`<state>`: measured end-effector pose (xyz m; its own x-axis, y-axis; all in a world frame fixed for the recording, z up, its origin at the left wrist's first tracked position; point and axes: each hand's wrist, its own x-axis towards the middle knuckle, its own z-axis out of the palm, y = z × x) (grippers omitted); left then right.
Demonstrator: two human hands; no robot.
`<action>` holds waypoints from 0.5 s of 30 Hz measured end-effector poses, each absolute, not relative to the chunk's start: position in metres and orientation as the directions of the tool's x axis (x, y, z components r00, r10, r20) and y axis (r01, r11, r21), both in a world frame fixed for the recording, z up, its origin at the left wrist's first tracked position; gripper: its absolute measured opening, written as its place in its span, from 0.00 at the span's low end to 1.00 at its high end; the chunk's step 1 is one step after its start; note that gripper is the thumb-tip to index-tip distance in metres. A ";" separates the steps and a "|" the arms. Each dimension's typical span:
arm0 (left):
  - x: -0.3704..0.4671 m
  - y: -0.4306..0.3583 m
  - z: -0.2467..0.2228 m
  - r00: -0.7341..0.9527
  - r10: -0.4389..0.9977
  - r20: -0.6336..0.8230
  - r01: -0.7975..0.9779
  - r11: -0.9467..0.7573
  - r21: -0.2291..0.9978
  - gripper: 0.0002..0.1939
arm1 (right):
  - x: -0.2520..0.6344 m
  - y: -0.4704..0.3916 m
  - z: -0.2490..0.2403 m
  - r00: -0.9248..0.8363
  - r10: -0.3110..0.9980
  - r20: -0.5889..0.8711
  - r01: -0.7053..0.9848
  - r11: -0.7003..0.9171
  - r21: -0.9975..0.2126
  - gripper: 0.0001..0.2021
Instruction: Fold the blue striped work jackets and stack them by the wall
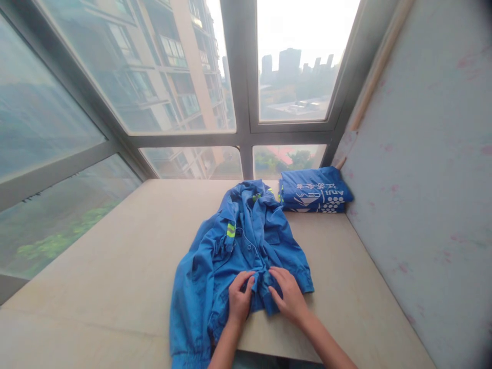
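Both hands are at the near hem of the blue jacket (246, 241), which lies front-up across the pale counter (115, 246), collar toward the window (238, 102). Here's the left hand (239, 300), its grip bent in small, thumb tip close to the fingertips at the front edge; whether cloth is pinched in there, I can't tell. And the right hand (290, 294), its grip parted, a clear gap between thumb and fingers, rests on the other side of the front opening! One long sleeve (190, 302) runs down to the left, and a folded blue bundle (315, 189) with white lettering sits just beside the collar, near the wall (430, 179).
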<state>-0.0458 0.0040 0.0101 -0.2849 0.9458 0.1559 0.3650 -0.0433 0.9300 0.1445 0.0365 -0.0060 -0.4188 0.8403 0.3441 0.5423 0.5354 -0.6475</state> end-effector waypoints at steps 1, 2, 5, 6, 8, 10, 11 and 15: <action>-0.048 0.007 0.010 -0.361 0.928 0.091 0.263 0.008 0.965 0.15 | 0.145 0.033 -0.009 -0.442 0.831 0.337 0.560 0.549 -0.620 0.24; -0.051 0.011 0.011 -0.446 0.894 0.029 0.159 0.047 0.986 0.15 | 0.145 0.031 -0.011 -0.457 0.825 0.333 0.577 0.560 -0.595 0.25; -0.067 0.021 0.016 -0.717 0.689 -0.104 -0.090 0.056 0.994 0.16 | 0.147 0.029 -0.015 -0.441 0.832 0.336 0.609 0.553 -0.568 0.24; -0.074 0.024 0.019 -0.780 0.613 -0.129 -0.136 0.036 0.990 0.16 | 0.147 0.029 -0.015 -0.424 0.840 0.339 0.611 0.542 -0.578 0.22; -0.090 0.026 0.027 -0.842 0.517 -0.150 -0.173 0.004 0.985 0.16 | 0.146 0.032 -0.015 -0.378 0.859 0.346 0.589 0.511 -0.626 0.17; -0.110 0.023 0.038 -0.862 0.488 -0.139 -0.166 -0.012 0.986 0.16 | 0.145 0.036 -0.014 -0.311 0.888 0.340 0.528 0.459 -0.715 0.13; -0.121 0.020 0.044 -0.870 0.476 -0.128 -0.157 -0.021 0.987 0.16 | 0.145 0.039 -0.012 -0.272 0.907 0.323 0.483 0.419 -0.769 0.13; -0.173 0.000 0.066 -0.909 0.417 -0.024 -0.035 -0.021 0.999 0.16 | 0.156 0.056 -0.001 -0.071 0.991 0.116 0.264 0.131 -0.956 0.18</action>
<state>-0.1733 -0.0004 0.0660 -0.9087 0.4169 -0.0237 -0.0355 -0.0205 0.9992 0.1557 0.0562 -0.0007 -0.0715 0.9907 0.1157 0.2642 0.1306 -0.9556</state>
